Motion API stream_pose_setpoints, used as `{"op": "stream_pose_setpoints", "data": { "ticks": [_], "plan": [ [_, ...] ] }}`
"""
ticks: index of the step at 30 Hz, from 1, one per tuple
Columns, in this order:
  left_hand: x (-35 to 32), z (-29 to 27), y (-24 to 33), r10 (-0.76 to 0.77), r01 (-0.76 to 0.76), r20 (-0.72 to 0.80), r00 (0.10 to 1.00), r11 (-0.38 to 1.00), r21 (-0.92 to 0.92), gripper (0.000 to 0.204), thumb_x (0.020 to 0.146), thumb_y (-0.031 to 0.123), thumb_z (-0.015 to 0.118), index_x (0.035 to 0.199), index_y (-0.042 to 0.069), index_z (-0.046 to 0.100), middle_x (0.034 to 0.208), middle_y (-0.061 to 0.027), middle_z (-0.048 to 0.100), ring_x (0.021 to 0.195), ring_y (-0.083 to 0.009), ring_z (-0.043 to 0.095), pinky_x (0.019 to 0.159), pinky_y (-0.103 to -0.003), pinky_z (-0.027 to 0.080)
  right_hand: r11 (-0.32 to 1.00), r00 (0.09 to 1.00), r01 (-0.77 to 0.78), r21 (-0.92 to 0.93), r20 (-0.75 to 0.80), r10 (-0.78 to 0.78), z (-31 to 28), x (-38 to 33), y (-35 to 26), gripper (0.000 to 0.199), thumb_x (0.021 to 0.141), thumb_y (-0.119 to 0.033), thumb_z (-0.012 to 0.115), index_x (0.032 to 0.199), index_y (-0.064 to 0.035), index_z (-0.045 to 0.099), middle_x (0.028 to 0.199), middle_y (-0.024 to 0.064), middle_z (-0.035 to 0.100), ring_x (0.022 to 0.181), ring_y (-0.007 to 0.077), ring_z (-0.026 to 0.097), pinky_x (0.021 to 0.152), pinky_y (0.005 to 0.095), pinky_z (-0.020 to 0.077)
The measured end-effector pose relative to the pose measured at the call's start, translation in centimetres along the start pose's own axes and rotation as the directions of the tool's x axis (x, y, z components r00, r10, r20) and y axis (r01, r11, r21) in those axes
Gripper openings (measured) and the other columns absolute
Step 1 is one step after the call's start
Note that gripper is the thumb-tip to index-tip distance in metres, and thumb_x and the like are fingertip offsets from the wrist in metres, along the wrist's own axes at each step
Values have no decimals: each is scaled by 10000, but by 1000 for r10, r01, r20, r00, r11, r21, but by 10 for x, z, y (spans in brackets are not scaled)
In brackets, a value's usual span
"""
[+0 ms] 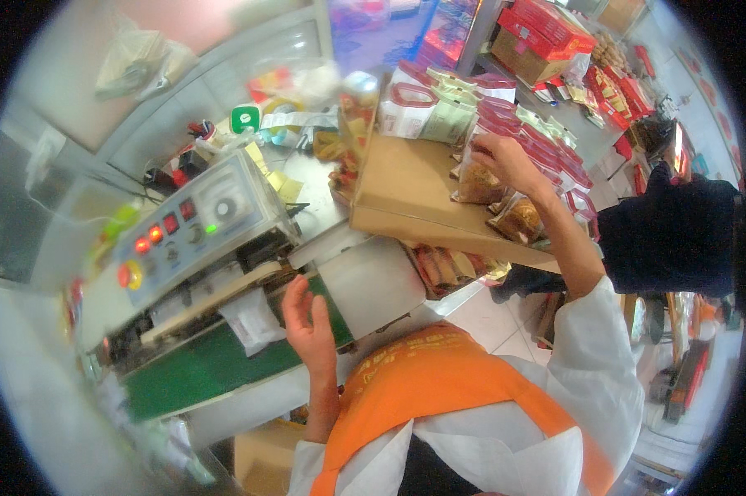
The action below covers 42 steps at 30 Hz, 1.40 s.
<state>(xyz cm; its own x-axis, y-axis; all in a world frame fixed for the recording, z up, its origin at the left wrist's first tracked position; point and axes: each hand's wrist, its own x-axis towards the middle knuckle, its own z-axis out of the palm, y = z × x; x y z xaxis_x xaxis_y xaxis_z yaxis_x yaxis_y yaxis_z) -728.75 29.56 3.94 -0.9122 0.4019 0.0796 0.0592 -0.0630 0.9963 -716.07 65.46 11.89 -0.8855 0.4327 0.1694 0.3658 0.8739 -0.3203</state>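
My right hand (509, 164) reaches over a cardboard box (406, 178), fingers curled round the top of a see-through pouch of brown food (477, 183). A second filled pouch (519, 218) stands just nearer, below my wrist. Rows of pouches with dark red tops (538, 140) and pale green ones (451, 107) stand behind on the box. My left hand (310, 321) hovers by the band sealer (199, 219), fingers apart with nothing in them. Beside it, a white pouch (253, 322) hangs at the sealer's edge over the green conveyor belt (216, 372).
Several packets (451, 269) lie under the cardboard box's near edge. Stacked red and brown cartons (542, 37) stand at the back right. A person in dark clothes (670, 231) is at the far right. Cluttered small items and a green-and-white tape dispenser (245, 119) sit behind the sealer.
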Motion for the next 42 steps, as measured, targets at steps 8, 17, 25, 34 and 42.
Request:
{"op": "stream_pose_setpoints", "data": {
  "ticks": [8, 17, 25, 34, 42],
  "plan": [
    [13, 1, 26, 210, -212, 160, 965, 977, -1, 416, 763, 116, 554, 1144, 3, 433, 1230, -123, 400, 1136, -216, 390, 965, -335, 289, 878, 906, 420, 230, -56, -419, -86, -27, -103, 109, 784, -114, 544, 800, -8, 532, 844, 127, 504, 813, 279, 499, 706, 333, 400],
    [-6, 9, 25, -174, 644, 775, 608, 678, -354, 635, 694, 265, 674, 1198, 16, 379, 1104, -63, 513, 1005, -157, 495, 873, -332, 389, 442, 805, 331, 834, -5, -593, 11, -29, -160, 156, 796, -126, 552, 886, 2, 549, 980, 135, 536, 886, 218, 522, 733, 294, 412],
    [-4, -16, -5, -285, 333, 226, 932, 918, -216, 387, 730, 88, 633, 1060, 1, 452, 982, -68, 553, 868, -132, 539, 759, -278, 444, -8, 837, -545, 838, 544, -53, 131, -55, -187, 413, 835, -192, 500, 1195, -13, 407, 1070, 33, 529, 898, 96, 502, 741, 235, 406],
    [23, -22, -53, -505, 509, 59, 861, 855, -101, 320, 776, 203, 598, 1001, -4, 506, 901, -67, 575, 780, -110, 524, 688, -257, 429, -35, 820, -521, 853, 512, 257, 208, -27, -197, 263, 848, -231, 492, 963, -7, 567, 831, 12, 572, 717, 79, 504, 636, 232, 416],
    [23, -28, -63, -562, 557, -22, 827, 823, -111, 317, 784, 215, 589, 995, -10, 514, 892, -70, 576, 776, -117, 520, 679, -262, 421, -70, 801, -550, 832, 549, 238, 220, -21, -203, 242, 854, -218, 478, 934, -7, 567, 829, 21, 571, 713, 96, 512, 646, 237, 419]
  ]
}}
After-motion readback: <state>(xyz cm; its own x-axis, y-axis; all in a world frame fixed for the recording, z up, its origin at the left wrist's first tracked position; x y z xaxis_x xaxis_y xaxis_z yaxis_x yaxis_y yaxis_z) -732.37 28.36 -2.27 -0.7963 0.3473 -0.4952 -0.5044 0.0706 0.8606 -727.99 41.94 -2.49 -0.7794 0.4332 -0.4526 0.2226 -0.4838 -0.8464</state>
